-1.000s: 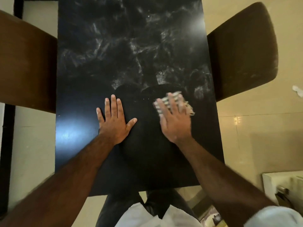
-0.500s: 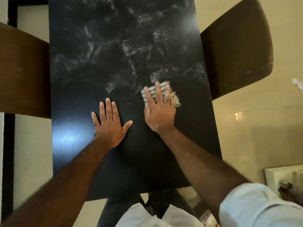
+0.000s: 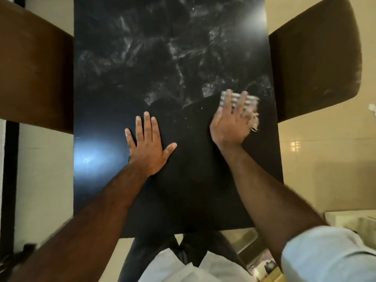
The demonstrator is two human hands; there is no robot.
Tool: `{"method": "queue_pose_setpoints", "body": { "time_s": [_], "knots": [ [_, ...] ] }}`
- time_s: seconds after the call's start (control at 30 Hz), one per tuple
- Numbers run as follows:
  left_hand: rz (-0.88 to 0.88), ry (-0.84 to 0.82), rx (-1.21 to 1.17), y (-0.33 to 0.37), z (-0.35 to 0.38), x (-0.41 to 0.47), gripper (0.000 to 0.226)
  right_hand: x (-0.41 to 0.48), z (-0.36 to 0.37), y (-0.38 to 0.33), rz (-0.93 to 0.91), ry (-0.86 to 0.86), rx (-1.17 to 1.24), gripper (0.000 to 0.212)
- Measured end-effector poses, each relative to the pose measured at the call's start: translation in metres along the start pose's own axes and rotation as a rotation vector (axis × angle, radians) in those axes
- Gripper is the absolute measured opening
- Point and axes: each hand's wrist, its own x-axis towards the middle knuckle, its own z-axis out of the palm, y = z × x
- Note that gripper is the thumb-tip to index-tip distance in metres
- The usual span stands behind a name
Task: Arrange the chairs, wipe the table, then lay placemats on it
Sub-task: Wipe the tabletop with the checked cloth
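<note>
A black marble-patterned table [image 3: 142, 58] fills the middle of the head view. My left hand [image 3: 149, 147] lies flat on it with fingers spread and nothing under it. My right hand [image 3: 232, 123] presses a striped, fringed cloth [image 3: 251, 104] against the tabletop near its right edge; most of the cloth is hidden under the fingers, and the hand is blurred. One brown chair [image 3: 34, 74] is tucked against the table's left side. Another brown chair [image 3: 317, 58] stands at the right side. No placemats are in view.
Beige floor tiles [image 3: 325, 159] lie to the right of the table. A pale box-like object [image 3: 350, 220] sits at the lower right. A small white scrap [image 3: 372, 108] is on the floor at the right edge. My legs stand at the table's near end.
My right hand slid the cloth left and away, then back to the right toward the table's right edge. My left hand stayed flat in place.
</note>
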Motion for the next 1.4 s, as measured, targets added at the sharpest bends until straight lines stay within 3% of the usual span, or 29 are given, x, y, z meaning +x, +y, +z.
{"method": "queue_pose_setpoints", "body": {
  "time_s": [0.17, 0.3, 0.4, 0.53, 0.67, 0.73, 0.83, 0.93, 1.07, 1.2, 1.4],
  "knots": [
    [0.157, -0.071, -0.077, -0.025, -0.015, -0.007, 0.133, -0.064, 0.010, -0.101, -0.446, -0.049, 0.057, 0.067],
    [0.147, -0.026, -0.022, -0.062, -0.011, -0.027, 0.155, -0.107, 0.011, -0.077, -0.676, -0.164, 0.039, 0.065],
    [0.047, -0.029, -0.030, -0.082, -0.004, -0.044, 0.162, -0.112, 0.005, -0.017, -0.574, -0.155, 0.008, 0.066],
    [0.000, -0.043, -0.058, -0.086, -0.003, -0.049, 0.164, -0.073, -0.012, 0.050, -0.249, -0.141, -0.027, 0.072],
    [0.001, -0.082, -0.076, -0.084, -0.007, -0.049, 0.165, -0.025, -0.007, 0.022, -0.005, -0.052, -0.002, 0.067],
    [0.002, -0.078, -0.082, -0.085, -0.007, -0.050, 0.166, -0.018, 0.002, -0.025, -0.018, -0.016, -0.006, 0.066],
    [0.034, -0.063, -0.100, -0.087, -0.009, -0.054, 0.170, -0.042, 0.014, -0.111, -0.253, 0.020, 0.027, 0.063],
    [0.058, -0.046, -0.145, -0.098, -0.009, -0.057, 0.177, -0.102, 0.020, -0.172, -0.581, -0.067, 0.074, 0.063],
    [-0.015, -0.042, -0.100, -0.117, -0.006, -0.068, 0.182, -0.163, 0.021, -0.143, -0.840, -0.258, 0.030, 0.067],
    [-0.034, -0.091, -0.074, -0.127, -0.007, -0.075, 0.185, -0.166, 0.009, -0.056, -0.728, -0.226, 0.010, 0.063],
    [-0.064, -0.114, -0.081, -0.126, -0.008, -0.070, 0.184, -0.077, -0.011, 0.024, -0.249, -0.168, -0.049, 0.068]
  ]
}}
